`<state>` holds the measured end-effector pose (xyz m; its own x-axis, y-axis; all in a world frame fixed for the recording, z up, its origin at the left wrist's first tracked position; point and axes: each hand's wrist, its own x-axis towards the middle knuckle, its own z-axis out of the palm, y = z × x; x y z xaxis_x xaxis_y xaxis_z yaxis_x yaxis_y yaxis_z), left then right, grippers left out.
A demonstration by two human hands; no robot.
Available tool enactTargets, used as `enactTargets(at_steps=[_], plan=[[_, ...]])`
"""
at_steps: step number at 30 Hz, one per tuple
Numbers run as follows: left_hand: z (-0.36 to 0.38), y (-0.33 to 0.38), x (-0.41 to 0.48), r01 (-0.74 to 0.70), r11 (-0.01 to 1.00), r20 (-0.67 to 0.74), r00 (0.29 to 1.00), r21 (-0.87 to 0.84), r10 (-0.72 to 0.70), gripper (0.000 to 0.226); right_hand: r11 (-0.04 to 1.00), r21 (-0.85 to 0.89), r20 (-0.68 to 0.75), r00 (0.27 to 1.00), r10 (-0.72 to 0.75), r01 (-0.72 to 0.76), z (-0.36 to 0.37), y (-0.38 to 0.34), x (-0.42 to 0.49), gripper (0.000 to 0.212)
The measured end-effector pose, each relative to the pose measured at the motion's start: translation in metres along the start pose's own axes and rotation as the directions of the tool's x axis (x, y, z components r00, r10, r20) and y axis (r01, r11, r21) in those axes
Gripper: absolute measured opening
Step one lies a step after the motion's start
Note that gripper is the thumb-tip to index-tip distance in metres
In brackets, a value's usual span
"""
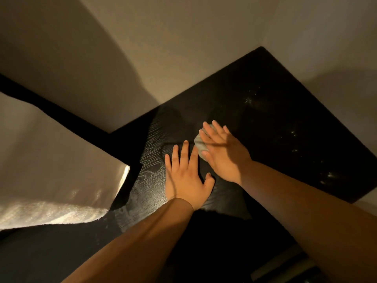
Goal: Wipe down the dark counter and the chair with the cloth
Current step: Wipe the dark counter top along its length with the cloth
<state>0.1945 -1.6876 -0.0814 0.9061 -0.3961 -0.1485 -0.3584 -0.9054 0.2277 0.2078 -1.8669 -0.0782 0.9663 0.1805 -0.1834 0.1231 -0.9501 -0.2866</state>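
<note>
I have my right hand (222, 152) flat on the small pale cloth (199, 144), fingers straight, pressing it onto the dark counter (285, 119) near its middle. The part of the wad that shows is longer than wide, and runs near to far beside my fingers. My left hand (185, 180) lies just beside it, palm down, fingers spread on the wood and holding nothing; a white towel (51, 170) sits off to the left.
</note>
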Motion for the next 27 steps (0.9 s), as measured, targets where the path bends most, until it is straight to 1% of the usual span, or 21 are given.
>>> enactTargets(at_steps=[2,3,4,6,7,8,9,13,17,20,21,22,24,26,27], plan=[[-0.001,0.001,0.000,0.003,1.000,0.024,1.000,-0.007,-0.002,0.092,0.997,-0.037,0.017,0.998,-0.065,0.066,-0.005,0.014,0.007,0.065],[-0.001,0.001,0.000,0.003,1.000,0.034,0.999,-0.004,-0.003,0.093,0.996,-0.065,0.007,0.998,-0.057,0.057,-0.008,0.021,0.016,0.064],[-0.001,0.000,0.000,0.005,1.000,0.040,0.999,-0.002,-0.005,0.093,0.997,-0.073,0.013,1.000,-0.005,0.006,-0.013,0.026,0.026,0.063],[-0.002,0.001,0.000,0.006,1.000,0.039,0.999,-0.002,-0.006,0.093,0.981,-0.069,0.038,0.982,0.183,-0.180,-0.021,0.026,0.043,0.064],[-0.003,0.001,0.000,0.008,1.000,0.039,0.999,-0.004,-0.008,0.093,0.965,-0.061,0.009,0.967,0.256,-0.255,-0.020,0.023,0.046,0.065],[-0.003,0.001,0.001,0.009,1.000,0.043,0.999,-0.006,-0.009,0.093,0.957,-0.042,-0.025,0.958,0.287,-0.288,-0.018,0.017,0.044,0.065],[-0.003,0.001,0.001,0.009,1.000,0.045,0.999,-0.008,-0.009,0.093,0.959,-0.023,-0.039,0.959,0.280,-0.281,-0.015,0.013,0.039,0.066],[-0.002,0.000,0.001,0.004,1.000,0.017,1.000,-0.026,-0.003,0.094,0.995,0.005,-0.033,0.994,0.102,-0.102,-0.005,0.006,0.009,0.066],[0.000,-0.002,0.001,0.004,0.999,0.000,1.000,-0.044,-0.004,0.098,1.000,-0.012,-0.027,0.999,0.020,-0.021,-0.004,0.006,-0.003,0.064],[-0.003,-0.004,0.000,0.006,0.995,-0.016,1.000,-0.103,-0.008,0.089,0.997,-0.073,0.012,1.000,-0.009,0.010,-0.009,0.017,0.011,0.065],[-0.005,-0.004,0.001,0.013,0.989,-0.032,0.999,-0.146,-0.018,0.085,0.995,-0.094,0.029,0.999,0.024,-0.022,-0.012,0.021,0.020,0.065],[-0.007,-0.005,0.002,0.021,0.979,-0.056,0.998,-0.202,-0.033,0.083,0.990,-0.110,0.030,0.996,0.089,-0.085,-0.016,0.023,0.028,0.064],[-0.015,-0.013,0.014,0.012,0.960,-0.114,0.992,-0.278,-0.046,0.079,0.960,-0.099,-0.037,0.965,0.259,-0.262,-0.022,0.024,0.042,0.063],[-0.026,-0.030,0.040,0.007,0.977,-0.120,0.992,-0.215,-0.033,0.081,0.906,-0.022,-0.106,0.902,0.418,-0.422,-0.022,0.019,0.050,0.063],[-0.030,-0.040,0.057,0.011,0.988,-0.106,0.994,-0.157,-0.028,0.084,0.897,0.005,-0.097,0.893,0.440,-0.442,-0.022,0.012,0.051,0.063]])
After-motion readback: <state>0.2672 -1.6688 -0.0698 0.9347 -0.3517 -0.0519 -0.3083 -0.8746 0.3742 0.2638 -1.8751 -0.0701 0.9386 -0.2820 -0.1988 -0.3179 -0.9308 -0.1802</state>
